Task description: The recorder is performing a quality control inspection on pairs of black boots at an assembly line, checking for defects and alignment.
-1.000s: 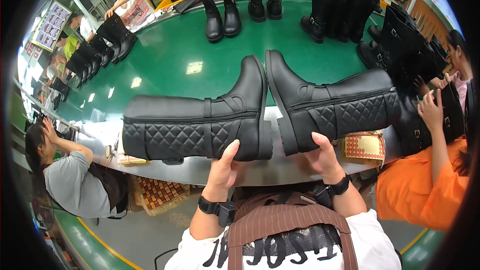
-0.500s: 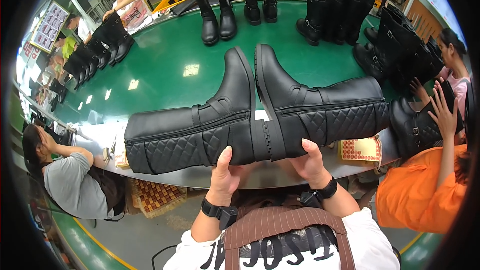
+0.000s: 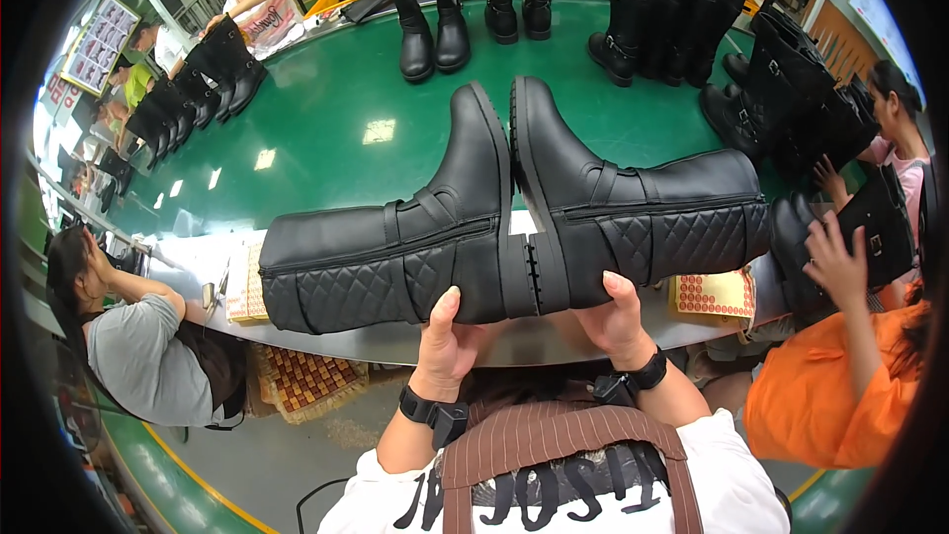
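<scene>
A green worktable with a metallic near strip curves across the workshop, black boots standing along its far side. Over the near strip, the left hand grips the left boot around its heel end; the right hand likewise holds the right boot. These 2 are tipped sideways, soles facing, toes pointing far. A person in orange is at the near right.

Green tabletop lies open beyond the held boots — standing boots crowd its far edge.

Grn tbl carries several prs blk boots
</scene>
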